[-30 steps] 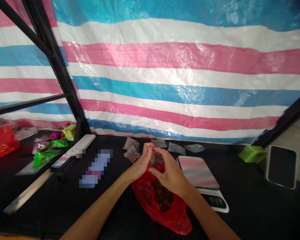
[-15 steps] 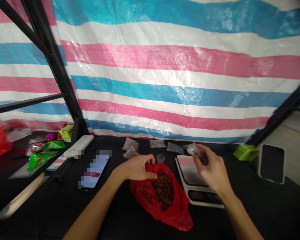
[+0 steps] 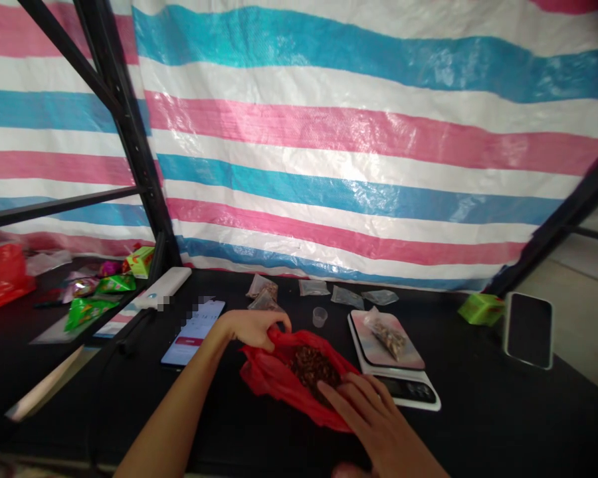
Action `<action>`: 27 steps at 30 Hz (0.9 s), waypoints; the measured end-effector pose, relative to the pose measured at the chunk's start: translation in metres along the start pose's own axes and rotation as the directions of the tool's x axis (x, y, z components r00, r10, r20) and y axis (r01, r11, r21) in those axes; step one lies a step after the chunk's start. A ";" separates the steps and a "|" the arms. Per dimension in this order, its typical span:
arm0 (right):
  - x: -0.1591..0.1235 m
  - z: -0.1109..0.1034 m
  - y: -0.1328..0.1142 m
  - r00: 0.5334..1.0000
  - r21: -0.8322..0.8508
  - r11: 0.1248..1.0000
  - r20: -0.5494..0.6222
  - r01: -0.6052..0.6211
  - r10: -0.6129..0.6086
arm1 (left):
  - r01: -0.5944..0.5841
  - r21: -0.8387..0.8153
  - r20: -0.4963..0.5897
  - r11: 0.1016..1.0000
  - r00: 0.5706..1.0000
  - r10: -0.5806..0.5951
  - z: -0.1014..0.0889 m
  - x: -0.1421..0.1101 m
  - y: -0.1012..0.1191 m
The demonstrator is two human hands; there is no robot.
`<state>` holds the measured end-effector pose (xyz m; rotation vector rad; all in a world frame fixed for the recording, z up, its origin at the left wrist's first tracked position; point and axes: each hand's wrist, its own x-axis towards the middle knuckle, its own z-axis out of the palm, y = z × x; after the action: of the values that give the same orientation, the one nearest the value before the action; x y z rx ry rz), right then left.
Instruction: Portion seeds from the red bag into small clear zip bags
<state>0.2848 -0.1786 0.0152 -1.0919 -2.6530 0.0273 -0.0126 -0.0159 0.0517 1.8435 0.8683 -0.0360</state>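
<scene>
My left hand (image 3: 252,328) grips the upper rim of a red plastic bag (image 3: 262,372), which lies on its side holding a heap of dark brown dried pieces (image 3: 311,367). My right hand (image 3: 363,405) rests on the bag's near edge with its fingers spread. To the right, a digital kitchen scale (image 3: 393,382) with a pink-toned top carries a small clear bag of brown pieces (image 3: 386,336). Several small clear bags (image 3: 313,287) lie along the back of the table, and a small clear plastic cup (image 3: 319,317) stands just beyond the red bag.
A smartphone (image 3: 193,334) lies left of my left hand, and a white power bank (image 3: 167,285) sits behind it. A green box (image 3: 481,309) and a dark phone (image 3: 528,330) stand at right. Snack packets (image 3: 87,313) lie beyond a black metal post (image 3: 129,139).
The small clear bag has left my right hand and now lies on the scale. My right hand has moved down onto the red bag, and my left hand has pulled its rim, tipping it over.
</scene>
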 end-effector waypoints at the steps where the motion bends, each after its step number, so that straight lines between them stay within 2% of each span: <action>1: -0.002 0.001 0.002 1.000 -0.031 0.999 -0.015 -0.023 0.022 | -0.036 -0.010 -0.016 0.999 0.999 0.036 -0.002 -0.003 0.001; 3: -0.006 0.002 0.008 0.998 -0.077 0.996 -0.031 -0.049 0.047 | -0.116 -0.026 -0.030 0.993 0.993 0.115 -0.004 -0.008 0.006; 6: -0.016 0.001 0.020 0.998 -0.132 0.990 -0.040 -0.057 0.052 | -0.177 -0.029 0.021 0.984 0.984 0.178 -0.005 -0.015 0.012; 10: -0.029 0.000 0.029 0.988 -0.227 0.964 -0.094 -0.141 0.122 | -0.076 0.043 0.113 0.996 0.991 0.071 -0.004 -0.019 0.014; 12: -0.032 -0.001 0.028 0.982 -0.229 0.956 -0.101 -0.180 0.161 | -0.033 0.090 0.154 0.995 0.988 0.018 -0.003 -0.018 0.014; 14: -0.031 0.001 0.024 0.986 -0.193 0.968 -0.088 -0.159 0.144 | -0.029 0.140 0.173 0.990 0.985 0.004 -0.002 -0.017 0.015; 17: -0.027 0.003 0.015 0.998 -0.137 0.989 -0.036 -0.061 0.057 | -0.058 0.199 0.113 0.978 0.993 0.036 0.001 -0.016 0.018; 20: -0.023 -0.001 0.006 1.000 -0.114 0.993 0.003 -0.022 0.022 | -0.165 0.220 -0.013 0.961 0.985 0.172 0.004 -0.015 0.022; 22: -0.022 -0.010 0.004 1.000 -0.063 0.998 -0.006 -0.027 0.027 | -0.246 0.218 -0.041 0.944 0.964 0.261 0.008 -0.011 0.023; 25: -0.022 -0.027 0.019 0.979 0.039 0.986 -0.121 -0.160 0.164 | -0.294 0.215 0.027 0.931 0.955 0.295 0.015 -0.001 0.022; 27: -0.018 -0.035 0.043 0.916 0.068 0.948 -0.245 -0.310 0.317 | -0.258 0.226 0.076 0.939 0.966 0.247 0.021 0.007 0.018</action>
<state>0.3359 -0.1632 0.0395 -1.3998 -2.2251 -0.0119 0.0102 -0.0321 0.0536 2.1556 0.6076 -0.0203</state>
